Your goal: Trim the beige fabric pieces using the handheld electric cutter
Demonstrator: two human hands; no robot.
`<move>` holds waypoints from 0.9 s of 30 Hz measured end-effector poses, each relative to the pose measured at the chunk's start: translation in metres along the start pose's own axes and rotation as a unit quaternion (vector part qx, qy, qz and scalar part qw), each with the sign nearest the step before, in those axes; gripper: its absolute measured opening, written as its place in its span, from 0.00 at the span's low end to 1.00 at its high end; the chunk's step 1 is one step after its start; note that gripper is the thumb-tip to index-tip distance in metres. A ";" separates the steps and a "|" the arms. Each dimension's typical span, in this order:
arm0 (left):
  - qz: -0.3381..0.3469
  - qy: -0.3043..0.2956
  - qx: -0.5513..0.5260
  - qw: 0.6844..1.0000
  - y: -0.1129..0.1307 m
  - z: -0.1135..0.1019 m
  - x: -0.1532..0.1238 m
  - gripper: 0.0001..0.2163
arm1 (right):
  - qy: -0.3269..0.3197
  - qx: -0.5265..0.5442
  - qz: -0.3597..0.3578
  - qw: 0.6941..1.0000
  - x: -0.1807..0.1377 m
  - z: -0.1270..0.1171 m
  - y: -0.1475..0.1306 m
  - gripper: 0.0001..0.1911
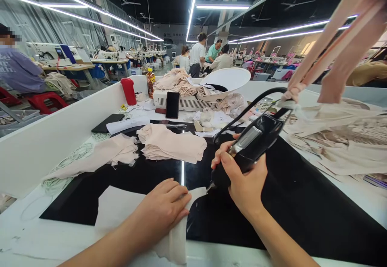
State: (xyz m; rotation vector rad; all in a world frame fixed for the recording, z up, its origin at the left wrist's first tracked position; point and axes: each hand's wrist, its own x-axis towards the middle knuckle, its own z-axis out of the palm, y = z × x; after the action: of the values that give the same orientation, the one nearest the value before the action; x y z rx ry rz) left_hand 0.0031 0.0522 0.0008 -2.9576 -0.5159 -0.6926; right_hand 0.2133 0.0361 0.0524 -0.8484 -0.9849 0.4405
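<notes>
My right hand [246,178] is wrapped around a black corded electric hand tool [256,138], tilted with its narrow metal tip down at the left. That tip meets the edge of a pale fabric piece [178,239]. Over the same fabric lies my left hand [165,204], fingers together and bent, pressing it down; the thumb is hidden. Beneath and left of this hand is a white sheet [116,204], on the glossy black board [290,202]. Pale pink fabric strips [320,57] hang from above, knotted around the tool's cord end.
A stack of pale fabric pieces [173,143] lies ahead, with more cloth [105,154] and green cord [69,160] to its left. Behind stand a phone [172,105], red tumbler [128,91] and bottle [150,82]. Fabric heaps [341,134] cover the right. White walls [60,138] edge the table.
</notes>
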 end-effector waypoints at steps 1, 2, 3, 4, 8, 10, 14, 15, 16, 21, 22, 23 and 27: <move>0.005 0.005 0.001 1.000 0.000 0.001 0.000 0.11 | -0.005 -0.003 -0.001 1.000 0.000 -0.001 0.000 0.16; 0.010 0.007 0.002 1.000 0.000 0.003 0.000 0.11 | -0.011 -0.005 -0.001 1.000 0.000 -0.002 0.001 0.16; 0.015 0.009 0.002 1.000 0.000 0.004 0.001 0.11 | -0.015 -0.006 0.001 1.000 0.000 -0.002 0.001 0.15; 0.017 0.006 0.002 1.000 0.000 0.006 0.001 0.11 | -0.018 -0.009 0.003 1.000 0.001 -0.003 0.002 0.15; 0.021 0.001 0.001 1.000 0.000 0.011 0.002 0.09 | -0.002 -0.016 0.010 1.000 0.003 -0.004 0.001 0.17; 0.021 0.004 0.000 1.000 0.000 0.012 0.002 0.09 | 0.011 -0.006 0.015 1.000 0.004 -0.002 -0.001 0.20; 0.014 -0.001 -0.003 1.000 0.001 0.012 0.001 0.09 | 0.004 0.026 0.023 0.999 0.003 0.009 -0.002 0.18; 0.013 0.000 -0.005 1.000 0.001 0.012 0.001 0.10 | -0.001 0.032 0.024 0.999 0.003 0.011 -0.001 0.18; 0.013 0.002 -0.007 1.000 0.001 0.012 0.001 0.10 | -0.006 0.036 0.025 0.999 0.002 0.014 0.000 0.18; 0.015 0.007 -0.012 1.000 0.002 0.013 0.001 0.08 | -0.021 0.043 0.025 0.999 -0.002 0.019 0.005 0.18; 0.016 0.008 -0.012 1.000 0.002 0.013 0.001 0.08 | -0.024 0.044 0.025 0.998 -0.003 0.019 0.005 0.18; 0.016 0.008 -0.012 1.000 0.003 0.012 0.002 0.08 | -0.027 0.046 0.024 0.998 -0.003 0.020 0.005 0.18; 0.017 0.012 -0.016 1.000 0.004 0.011 0.002 0.07 | -0.027 0.050 0.021 0.998 -0.005 0.020 0.004 0.19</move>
State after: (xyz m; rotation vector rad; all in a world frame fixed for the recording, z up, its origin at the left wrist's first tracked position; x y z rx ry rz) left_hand 0.0107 0.0503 -0.0082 -2.9762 -0.4573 -0.7381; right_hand 0.1936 0.0438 0.0520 -0.7707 -0.9869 0.5463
